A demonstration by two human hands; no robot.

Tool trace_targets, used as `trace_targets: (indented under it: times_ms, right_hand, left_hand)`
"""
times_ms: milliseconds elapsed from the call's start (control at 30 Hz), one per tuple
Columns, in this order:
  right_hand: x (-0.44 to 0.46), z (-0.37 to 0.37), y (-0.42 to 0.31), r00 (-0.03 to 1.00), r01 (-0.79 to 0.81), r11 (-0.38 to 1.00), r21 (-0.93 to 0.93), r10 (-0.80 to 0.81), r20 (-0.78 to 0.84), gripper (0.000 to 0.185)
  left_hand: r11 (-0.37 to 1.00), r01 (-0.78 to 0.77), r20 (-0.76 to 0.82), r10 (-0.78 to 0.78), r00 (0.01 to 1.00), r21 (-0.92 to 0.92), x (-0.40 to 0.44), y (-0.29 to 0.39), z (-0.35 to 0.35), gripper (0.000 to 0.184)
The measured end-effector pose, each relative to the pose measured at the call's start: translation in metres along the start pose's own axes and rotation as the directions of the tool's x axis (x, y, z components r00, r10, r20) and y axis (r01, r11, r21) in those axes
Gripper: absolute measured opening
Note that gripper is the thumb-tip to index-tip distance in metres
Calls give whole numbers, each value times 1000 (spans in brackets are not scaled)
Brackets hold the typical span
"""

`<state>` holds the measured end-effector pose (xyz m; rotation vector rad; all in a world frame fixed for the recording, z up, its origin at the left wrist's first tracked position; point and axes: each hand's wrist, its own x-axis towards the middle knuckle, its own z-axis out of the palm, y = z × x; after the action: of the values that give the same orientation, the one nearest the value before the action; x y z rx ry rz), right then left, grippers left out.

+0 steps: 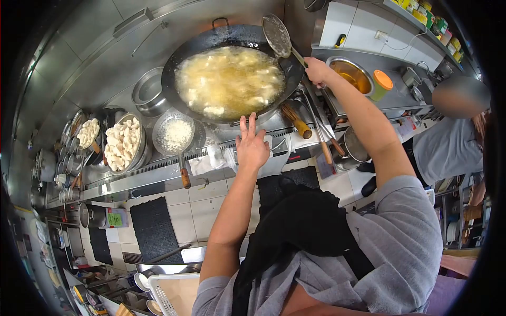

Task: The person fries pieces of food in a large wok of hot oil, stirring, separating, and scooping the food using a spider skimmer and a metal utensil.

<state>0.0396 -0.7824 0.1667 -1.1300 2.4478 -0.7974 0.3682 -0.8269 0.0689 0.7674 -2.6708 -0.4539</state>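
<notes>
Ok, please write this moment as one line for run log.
right hand: holds skimmer over wok | left hand: fingers spread, at near rim | contents: pale pieces, bubbling liquid

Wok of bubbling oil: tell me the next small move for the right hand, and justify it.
I would lower the skimmer into the wok and gently stir the pale pieces. The right hand holds it by the handle at the wok's far right edge, and the pieces look crowded together in the bubbling oil.
</notes>
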Motion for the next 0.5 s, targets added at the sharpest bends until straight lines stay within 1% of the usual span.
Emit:
trace_targets:
  times_ms: [33,67,100,167,200,233,300,333,367,433,500]
  right_hand:
    - [2,-4,8,1000,-9,982,-188,7,-8,25]
    - [3,-11,15,993,-57,981,-184,75,93,17]
    - [-7,-14,10,993,-57,981,-184,75,96,17]
    - [-37,-22,0,960,-199,976,93,175,218,10]
    - [-47,-26,-7,936,-240,967,85,208,282,9]
    - [-49,-25,-5,935,-241,967,84,209,285,9]
    - [-50,-26,0,859,-343,930,132,253,445,20]
    - [-49,-25,2,840,-330,934,134,226,494,17]
    - [-49,-24,4,839,-327,935,134,222,497,17]
    - [-47,-21,5,804,-385,891,242,194,562,7]
    - [-45,-14,2,802,-377,896,233,190,566,6]
  left_hand:
    - [1000,-2,2,2,1000,1,0,0,0,32]
    - [1000,2,4,-2,1000,-2,1,1,0,32]
    - [1000,9,7,-9,1000,-5,1,1,-1,33]
    - [1000,21,14,-21,1000,-6,2,3,-3,33]
    - [1000,29,21,-28,999,-7,3,4,-2,33]
    - [999,31,23,-31,999,-7,3,4,-1,33]
    - [1000,9,-11,-9,1000,10,3,4,2,33]
    - [1000,13,-11,-13,1000,12,3,4,3,33]
    - [1000,11,-15,-11,1000,15,3,5,2,33]
    - [1000,18,-25,-18,1000,21,4,5,2,33]
    - [1000,4,-49,-3,999,24,5,5,3,35]
